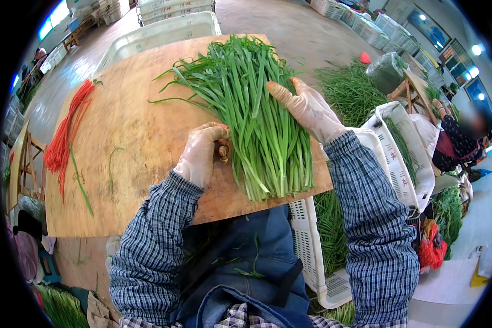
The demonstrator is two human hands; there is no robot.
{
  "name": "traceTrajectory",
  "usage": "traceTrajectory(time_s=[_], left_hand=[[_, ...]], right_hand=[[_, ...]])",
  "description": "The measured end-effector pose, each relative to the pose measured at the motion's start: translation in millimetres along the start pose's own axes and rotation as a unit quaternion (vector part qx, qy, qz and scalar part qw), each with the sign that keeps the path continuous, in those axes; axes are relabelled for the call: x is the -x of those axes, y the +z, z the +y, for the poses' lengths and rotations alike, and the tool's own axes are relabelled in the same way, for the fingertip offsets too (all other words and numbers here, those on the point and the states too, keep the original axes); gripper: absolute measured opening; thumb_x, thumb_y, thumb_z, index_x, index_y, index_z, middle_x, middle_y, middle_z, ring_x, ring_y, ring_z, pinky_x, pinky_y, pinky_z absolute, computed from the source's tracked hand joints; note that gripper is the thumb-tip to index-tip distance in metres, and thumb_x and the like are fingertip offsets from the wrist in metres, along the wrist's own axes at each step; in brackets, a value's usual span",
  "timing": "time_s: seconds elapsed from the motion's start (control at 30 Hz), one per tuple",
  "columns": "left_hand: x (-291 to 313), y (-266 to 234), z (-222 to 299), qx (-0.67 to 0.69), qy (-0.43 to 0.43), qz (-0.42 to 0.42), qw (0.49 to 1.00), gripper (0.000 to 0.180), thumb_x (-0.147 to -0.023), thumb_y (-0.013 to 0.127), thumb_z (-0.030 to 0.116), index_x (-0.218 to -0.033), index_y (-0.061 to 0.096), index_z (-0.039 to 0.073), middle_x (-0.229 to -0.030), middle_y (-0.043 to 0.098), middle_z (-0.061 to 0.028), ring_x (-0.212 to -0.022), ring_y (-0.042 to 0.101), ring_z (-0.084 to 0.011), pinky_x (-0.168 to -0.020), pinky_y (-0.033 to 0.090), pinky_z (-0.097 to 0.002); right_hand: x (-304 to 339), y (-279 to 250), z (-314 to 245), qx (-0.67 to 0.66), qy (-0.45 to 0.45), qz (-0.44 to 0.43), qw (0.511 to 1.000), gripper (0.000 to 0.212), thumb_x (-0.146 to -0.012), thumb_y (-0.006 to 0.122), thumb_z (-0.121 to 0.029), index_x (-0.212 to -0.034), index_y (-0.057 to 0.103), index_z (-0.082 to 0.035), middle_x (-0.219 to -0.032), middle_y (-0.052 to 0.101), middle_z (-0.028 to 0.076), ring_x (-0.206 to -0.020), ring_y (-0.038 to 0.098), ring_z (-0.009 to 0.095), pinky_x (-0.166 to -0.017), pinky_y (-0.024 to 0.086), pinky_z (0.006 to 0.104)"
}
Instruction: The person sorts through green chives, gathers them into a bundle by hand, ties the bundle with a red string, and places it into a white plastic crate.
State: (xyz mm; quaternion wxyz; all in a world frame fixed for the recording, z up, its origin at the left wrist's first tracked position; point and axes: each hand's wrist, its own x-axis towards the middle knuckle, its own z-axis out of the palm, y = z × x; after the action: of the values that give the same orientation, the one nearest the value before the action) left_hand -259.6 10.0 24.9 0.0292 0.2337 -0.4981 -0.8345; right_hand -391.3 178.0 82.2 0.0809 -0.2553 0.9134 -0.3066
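A thick bundle of green garlic chives (257,117) lies on a wooden board (131,142), pale stem ends toward me and leaf tips at the far edge. My left hand (202,150), in a thin pale glove with bare fingertips, is curled closed against the bundle's left side. Whatever its fingers may hold is hidden. On the opposite side my right hand (310,109), gloved likewise, rests along the stalks with fingers stretched out and apart. Red ties (71,136) lie in a bunch on the board's left part, beside a loose green stalk (80,183).
White plastic crates (306,240) holding more greens stand at the board's right and below it. Beyond the board sits another crate (161,35). A heap of greens (352,90) covers floor at the right, where another person (462,134) is at work.
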Motion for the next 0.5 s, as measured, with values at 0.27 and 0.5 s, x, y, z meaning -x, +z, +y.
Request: traceTrajectory(time_s=[0.27,0.5], left_hand=[[-0.7,6.1,3.0,-0.008,-0.007,0.015,1.0,0.003,-0.079,0.046,0.007,-0.08,0.049,0.007,-0.066,0.046,-0.0007,-0.05,0.041,-0.0104,-0.048,0.037,-0.0257],[-5.3,8.9,-2.6,0.005,0.0,0.01,1.0,0.003,-0.078,0.049,0.004,-0.08,0.05,0.004,-0.064,0.049,-0.0037,-0.045,0.043,-0.011,-0.043,0.039,-0.0257]], right_hand=[[13.0,-41.3,41.2,-0.199,0.105,0.109,0.968,0.075,-0.079,0.052,-0.06,-0.115,0.049,0.006,-0.103,0.057,0.016,-0.094,0.054,0.019,-0.075,0.043,0.0313],[50.6,3.4,170.2,-0.228,0.271,0.047,0.934,0.034,-0.086,0.056,-0.035,-0.098,0.063,-0.003,-0.077,0.064,0.004,-0.068,0.059,0.013,-0.061,0.046,0.0256]])
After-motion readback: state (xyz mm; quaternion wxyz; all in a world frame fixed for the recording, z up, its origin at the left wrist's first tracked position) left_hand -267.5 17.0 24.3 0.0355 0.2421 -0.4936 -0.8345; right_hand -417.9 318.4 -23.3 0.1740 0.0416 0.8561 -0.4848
